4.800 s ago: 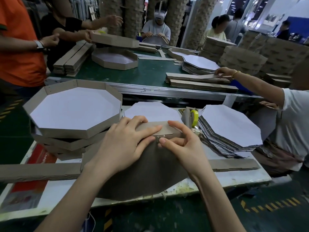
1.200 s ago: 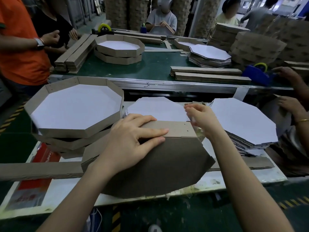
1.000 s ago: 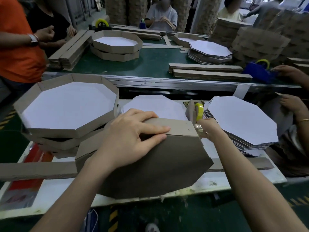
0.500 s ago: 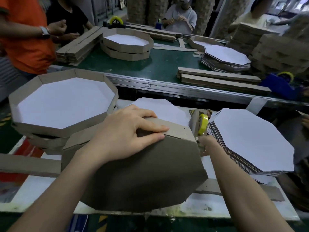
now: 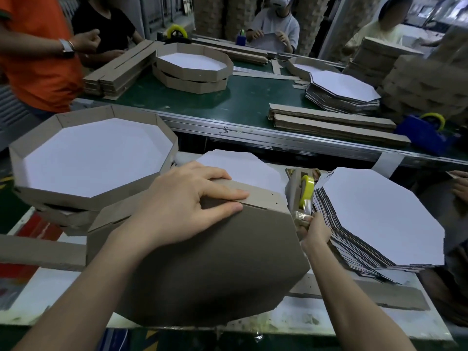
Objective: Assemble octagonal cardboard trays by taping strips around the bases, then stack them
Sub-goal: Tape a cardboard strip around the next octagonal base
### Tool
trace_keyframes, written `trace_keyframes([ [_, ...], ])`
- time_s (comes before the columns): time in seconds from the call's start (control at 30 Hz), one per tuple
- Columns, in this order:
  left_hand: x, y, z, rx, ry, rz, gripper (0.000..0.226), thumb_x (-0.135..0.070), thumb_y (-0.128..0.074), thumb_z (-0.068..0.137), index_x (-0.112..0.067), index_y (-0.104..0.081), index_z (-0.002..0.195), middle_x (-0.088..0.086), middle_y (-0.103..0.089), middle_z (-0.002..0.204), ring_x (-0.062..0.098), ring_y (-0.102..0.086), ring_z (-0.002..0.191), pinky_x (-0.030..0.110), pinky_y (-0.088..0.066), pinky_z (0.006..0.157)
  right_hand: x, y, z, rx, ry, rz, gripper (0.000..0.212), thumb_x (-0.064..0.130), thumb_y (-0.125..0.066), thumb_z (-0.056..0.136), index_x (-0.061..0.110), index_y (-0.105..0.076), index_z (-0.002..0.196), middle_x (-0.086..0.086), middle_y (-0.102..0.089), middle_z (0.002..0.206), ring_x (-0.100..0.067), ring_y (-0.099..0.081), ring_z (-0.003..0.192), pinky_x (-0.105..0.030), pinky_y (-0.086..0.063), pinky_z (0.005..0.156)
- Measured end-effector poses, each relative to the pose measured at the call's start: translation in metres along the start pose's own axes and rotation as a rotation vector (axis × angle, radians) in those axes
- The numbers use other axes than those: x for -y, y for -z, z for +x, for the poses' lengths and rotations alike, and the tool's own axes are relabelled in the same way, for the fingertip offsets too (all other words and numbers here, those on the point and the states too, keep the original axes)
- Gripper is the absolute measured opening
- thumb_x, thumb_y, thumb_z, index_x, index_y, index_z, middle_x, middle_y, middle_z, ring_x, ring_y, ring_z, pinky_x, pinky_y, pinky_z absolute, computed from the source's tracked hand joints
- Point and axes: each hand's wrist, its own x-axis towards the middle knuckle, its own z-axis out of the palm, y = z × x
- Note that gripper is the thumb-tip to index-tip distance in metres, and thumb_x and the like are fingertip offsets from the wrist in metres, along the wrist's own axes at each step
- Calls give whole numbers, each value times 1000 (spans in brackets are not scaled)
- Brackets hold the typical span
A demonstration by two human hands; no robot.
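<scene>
A brown octagonal base point(image 5: 207, 269) stands tilted toward me on the white table, with a cardboard strip point(image 5: 263, 196) folded along its top edge. My left hand point(image 5: 184, 203) grips that top edge, fingers over the strip, thumb on the brown face. My right hand point(image 5: 312, 230) is low beside the base's right corner and pinches the tape end at the tape dispenser point(image 5: 302, 191) with its yellow roll. A stack of finished trays point(image 5: 91, 158) sits at the left. A pile of flat white octagonal bases point(image 5: 379, 219) lies at the right.
A loose cardboard strip point(image 5: 40, 252) lies across the table's left, another point(image 5: 374, 295) at the right. Beyond runs a green conveyor point(image 5: 243, 97) with trays, strip bundles and a blue tape dispenser point(image 5: 425, 133). Other workers stand around it.
My right hand left the strip's top edge, went down to the tape dispenser and now pinches the tape there. My left hand kept its hold on the base and strip.
</scene>
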Motion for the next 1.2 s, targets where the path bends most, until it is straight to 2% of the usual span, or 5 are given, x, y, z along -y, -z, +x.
trace_keyframes([
  [0.3,1,-2,2,-4,-28,-8,39,-74,-34,77,-65,-61,104,-30,-59,113,-3,-48,105,32,-47,80,-33,63,21,251,227,-287,16,8,-63,94,-7,-69,97,-11,-59,133,-29,-59,120,-48,-45,107],
  [0.53,11,1,-5,-5,-47,-35,34,-73,-36,80,-68,-58,105,-35,-55,112,-4,-47,106,30,-46,81,-34,77,20,317,213,-608,15,14,-64,95,2,-71,96,-16,-70,90,-22,-64,78,-20,-51,53],
  [0.73,26,7,-22,-11,-51,-73,32,-67,-39,84,-64,-58,109,-28,-56,122,-3,-46,114,31,-45,89,19,12,-48,412,437,-631,13,17,-65,94,9,-74,100,-2,-66,68,-9,-54,55,-13,-42,47],
  [0.93,35,12,-50,-146,-28,-108,31,-61,-46,85,-57,-64,109,-24,-59,122,3,-49,115,38,-46,92,75,-28,-155,588,565,-585,64,24,-67,92,15,-38,149,-2,-77,80,-8,-36,46,-16,-33,39],
  [1.2,49,25,-75,-159,-19,-73,38,-53,-51,89,-44,-61,124,-22,-57,122,7,-48,115,37,-44,94,79,-30,-284,932,428,-304,16,1,-59,93,15,-53,90,-17,-76,90,-8,-22,36,-17,-23,35],
])
